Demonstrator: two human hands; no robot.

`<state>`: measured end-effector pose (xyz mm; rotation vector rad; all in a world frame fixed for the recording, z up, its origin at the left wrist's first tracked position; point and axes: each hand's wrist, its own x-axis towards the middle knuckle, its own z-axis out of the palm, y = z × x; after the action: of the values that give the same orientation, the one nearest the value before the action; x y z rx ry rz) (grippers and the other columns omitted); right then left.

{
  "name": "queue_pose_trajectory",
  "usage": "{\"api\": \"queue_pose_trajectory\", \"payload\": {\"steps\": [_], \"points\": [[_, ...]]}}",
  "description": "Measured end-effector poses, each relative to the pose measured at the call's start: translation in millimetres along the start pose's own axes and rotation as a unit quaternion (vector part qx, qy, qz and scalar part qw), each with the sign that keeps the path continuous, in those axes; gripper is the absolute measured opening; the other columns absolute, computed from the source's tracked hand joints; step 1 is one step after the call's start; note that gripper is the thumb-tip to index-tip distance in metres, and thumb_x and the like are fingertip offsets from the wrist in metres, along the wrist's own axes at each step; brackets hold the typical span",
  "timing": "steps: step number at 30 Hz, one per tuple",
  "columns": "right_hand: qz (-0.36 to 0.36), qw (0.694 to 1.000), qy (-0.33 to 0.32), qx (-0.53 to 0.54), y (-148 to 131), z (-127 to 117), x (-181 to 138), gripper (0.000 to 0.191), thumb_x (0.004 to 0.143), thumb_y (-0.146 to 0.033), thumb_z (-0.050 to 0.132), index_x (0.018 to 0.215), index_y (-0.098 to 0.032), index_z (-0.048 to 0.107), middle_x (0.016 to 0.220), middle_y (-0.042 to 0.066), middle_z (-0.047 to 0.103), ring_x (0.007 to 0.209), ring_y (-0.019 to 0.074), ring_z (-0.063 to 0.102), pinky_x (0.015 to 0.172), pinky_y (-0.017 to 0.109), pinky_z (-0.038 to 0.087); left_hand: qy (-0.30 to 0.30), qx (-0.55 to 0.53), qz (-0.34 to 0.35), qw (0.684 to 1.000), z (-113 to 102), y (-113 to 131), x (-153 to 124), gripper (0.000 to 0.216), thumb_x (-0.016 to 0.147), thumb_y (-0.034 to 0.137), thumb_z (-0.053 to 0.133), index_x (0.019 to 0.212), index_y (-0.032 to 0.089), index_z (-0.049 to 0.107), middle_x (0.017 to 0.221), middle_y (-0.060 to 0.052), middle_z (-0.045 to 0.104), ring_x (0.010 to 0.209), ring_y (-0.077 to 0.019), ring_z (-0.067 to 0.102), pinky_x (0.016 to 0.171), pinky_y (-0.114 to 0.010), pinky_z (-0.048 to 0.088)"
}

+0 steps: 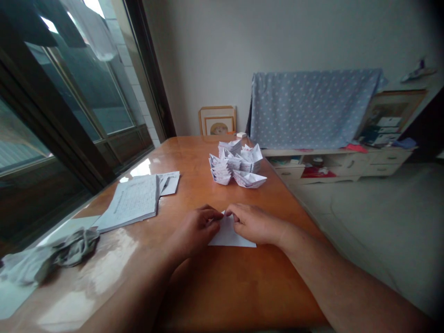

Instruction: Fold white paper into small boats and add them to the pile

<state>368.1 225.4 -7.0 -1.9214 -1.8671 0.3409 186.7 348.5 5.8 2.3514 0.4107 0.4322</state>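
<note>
A folded white sheet of paper (227, 236) lies on the wooden table (222, 286) in front of me. My left hand (194, 231) rests on its left side with fingers curled, pinching the paper's top edge. My right hand (255, 223) covers its right side, fingertips pressed on the same top edge, almost touching the left hand's fingers. Farther back sits a pile of folded paper boats (237, 169).
A stack of written sheets (135, 201) lies at the left, with a crumpled grey cloth (69, 247) nearer the left edge. A window runs along the left. A low cabinet (333, 164) under a dotted blue cloth (312, 106) stands beyond the table's right edge.
</note>
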Motion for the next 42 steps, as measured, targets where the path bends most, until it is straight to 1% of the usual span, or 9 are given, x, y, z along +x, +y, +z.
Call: {"api": "queue_pose_trajectory", "payload": {"steps": [3,9,12,18,20,27,33,38,42], "points": [[0.029,0.999,0.01,0.011,2,2,1,0.032,0.085,-0.011,0.054,0.114,-0.02,0.062,0.105,0.007,0.071,0.094,0.02,0.064,0.076,0.026,0.042,-0.012,0.038,0.029,0.999,1,0,-3,0.03,0.089,0.017,0.054,0.107,0.022,0.077,0.106,-0.006,0.072,0.092,-0.0196,0.068,0.08,-0.03,0.052],[0.036,0.999,0.008,-0.001,2,3,2,0.031,0.085,-0.012,0.053,0.113,-0.02,0.062,0.105,0.007,0.071,0.096,0.0213,0.065,0.075,0.027,0.042,-0.038,0.106,0.055,0.992,3,7,-8,0.034,0.085,0.011,0.054,0.107,0.023,0.077,0.112,-0.005,0.074,0.103,-0.0221,0.068,0.095,-0.033,0.051],[0.033,0.999,0.008,-0.004,3,3,1,0.03,0.084,-0.012,0.053,0.112,-0.02,0.061,0.106,0.008,0.071,0.096,0.0216,0.065,0.075,0.026,0.042,-0.052,0.131,0.06,0.988,4,10,-10,0.034,0.084,0.01,0.053,0.105,0.024,0.077,0.113,-0.005,0.075,0.105,-0.0224,0.067,0.097,-0.034,0.051],[0.031,0.999,0.008,-0.012,5,5,2,0.026,0.085,-0.012,0.052,0.108,-0.019,0.061,0.111,0.008,0.071,0.102,0.0218,0.065,0.078,0.026,0.042,-0.075,0.177,0.055,0.98,7,12,-12,0.027,0.082,0.011,0.054,0.092,0.023,0.076,0.102,-0.005,0.076,0.103,-0.0239,0.068,0.096,-0.035,0.052],[0.027,0.999,0.008,-0.015,5,5,2,0.026,0.085,-0.012,0.051,0.108,-0.019,0.061,0.111,0.008,0.071,0.102,0.0221,0.065,0.078,0.026,0.042,-0.077,0.186,0.059,0.978,8,11,-12,0.026,0.082,0.011,0.054,0.092,0.023,0.076,0.101,-0.005,0.076,0.101,-0.0233,0.068,0.096,-0.034,0.052],[0.021,1.0,0.011,-0.02,4,4,2,0.025,0.085,-0.013,0.051,0.107,-0.019,0.06,0.11,0.008,0.071,0.1,0.0225,0.065,0.076,0.027,0.041,-0.081,0.206,0.063,0.973,10,10,-12,0.027,0.083,0.012,0.054,0.095,0.023,0.075,0.102,-0.005,0.075,0.101,-0.0234,0.067,0.095,-0.033,0.052],[0.026,1.0,0.01,-0.012,5,5,3,0.025,0.084,-0.012,0.052,0.106,-0.019,0.06,0.107,0.007,0.071,0.096,0.0209,0.065,0.075,0.026,0.041,-0.091,0.231,0.038,0.968,7,18,-13,0.029,0.083,0.013,0.054,0.101,0.024,0.074,0.103,-0.006,0.074,0.102,-0.0238,0.066,0.092,-0.034,0.053],[0.029,0.999,0.014,0.001,7,6,2,0.022,0.087,-0.016,0.053,0.107,-0.02,0.061,0.107,0.007,0.071,0.097,0.0213,0.064,0.074,0.026,0.04,-0.113,0.262,0.026,0.958,5,24,-12,0.035,0.084,0.015,0.055,0.112,0.026,0.071,0.106,-0.006,0.072,0.103,-0.0254,0.065,0.086,-0.034,0.055],[0.037,0.999,0.022,0.003,7,8,2,0.023,0.086,-0.016,0.054,0.108,-0.02,0.061,0.106,0.007,0.071,0.096,0.0209,0.064,0.075,0.026,0.04,-0.134,0.292,0.036,0.946,5,24,-12,0.035,0.089,0.02,0.054,0.12,0.027,0.07,0.114,-0.007,0.07,0.108,-0.0272,0.063,0.087,-0.037,0.055]]}}
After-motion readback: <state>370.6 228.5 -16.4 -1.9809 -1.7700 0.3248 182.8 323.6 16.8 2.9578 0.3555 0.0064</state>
